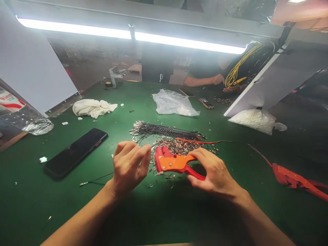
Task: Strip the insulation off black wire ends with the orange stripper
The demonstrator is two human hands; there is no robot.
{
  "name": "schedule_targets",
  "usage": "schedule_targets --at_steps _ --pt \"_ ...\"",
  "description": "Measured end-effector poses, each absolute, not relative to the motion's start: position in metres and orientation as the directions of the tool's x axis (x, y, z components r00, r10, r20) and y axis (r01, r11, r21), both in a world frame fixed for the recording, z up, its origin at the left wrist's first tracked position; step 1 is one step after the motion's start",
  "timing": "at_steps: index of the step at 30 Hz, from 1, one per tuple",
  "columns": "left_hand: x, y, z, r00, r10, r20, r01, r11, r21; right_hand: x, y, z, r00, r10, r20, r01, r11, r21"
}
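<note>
Bottle (pixel 20 114) at 9 o'clock, showing red-and-white label (pixel 11 102), lettering too blurred for sure reading; view's edge cutting bottle off. Red tool (pixel 289 176) at 4 o'clock running out of view. Left hand (pixel 130 164) pinching dark wire (pixel 99 177) between bent fingers, gripped stretch hidden. Right hand (pixel 214 171) gripping wire stripper (pixel 170 164) below centre, its jaws pointing to 9 o'clock; whether wire is entering them, cannot tell. Wire bundle (pixel 166 130) lying at stripper's 12 o'clock.

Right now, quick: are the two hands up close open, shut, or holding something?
Left hand: fingers closed in a pinch, holding a thin dark wire.
Right hand: closed, holding a red-and-orange hand tool.
</note>
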State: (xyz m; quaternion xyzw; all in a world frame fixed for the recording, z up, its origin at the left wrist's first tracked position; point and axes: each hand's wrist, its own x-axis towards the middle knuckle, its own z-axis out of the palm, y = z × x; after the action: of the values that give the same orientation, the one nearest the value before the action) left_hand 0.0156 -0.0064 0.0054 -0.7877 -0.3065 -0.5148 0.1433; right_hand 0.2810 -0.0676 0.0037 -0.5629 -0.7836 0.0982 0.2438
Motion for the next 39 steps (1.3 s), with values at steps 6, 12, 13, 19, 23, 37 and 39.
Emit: schedule_targets --at_steps 6,12,13,19,23,37,39 --pt "0.024 -0.013 0.001 0.313 0.337 0.888 0.510 -0.848 0.142 0.270 -0.073 0.005 -0.361 0.932 -0.024 0.076 0.004 -0.997" --pt "0.024 -0.020 0.002 0.311 0.321 0.895 0.543 -0.832 0.110 0.255 -0.085 0.000 -0.583 0.811 -0.038 -0.322 -0.274 -0.906" --pt "0.023 -0.021 0.002 0.309 0.315 0.897 0.552 -0.828 0.100 0.255 -0.085 -0.001 -0.596 0.802 -0.038 -0.347 -0.300 -0.889" --pt "0.021 -0.022 0.003 0.320 0.297 0.900 0.559 -0.826 0.074 0.252 -0.084 0.004 -0.594 0.801 -0.072 -0.405 -0.375 -0.834" --pt "0.023 -0.023 0.001 0.339 0.289 0.895 0.556 -0.829 0.057 0.251 -0.084 0.002 -0.606 0.792 -0.071 -0.398 -0.379 -0.836" --pt "0.021 -0.022 0.011 0.321 0.266 0.909 0.595 -0.804 0.025 0.250 -0.087 -0.008 -0.659 0.747 -0.089 -0.429 -0.470 -0.772" --pt "0.022 -0.023 0.011 0.333 0.251 0.909 0.580 -0.815 0.013 0.249 -0.086 -0.010 -0.651 0.756 -0.071 -0.463 -0.469 -0.752"
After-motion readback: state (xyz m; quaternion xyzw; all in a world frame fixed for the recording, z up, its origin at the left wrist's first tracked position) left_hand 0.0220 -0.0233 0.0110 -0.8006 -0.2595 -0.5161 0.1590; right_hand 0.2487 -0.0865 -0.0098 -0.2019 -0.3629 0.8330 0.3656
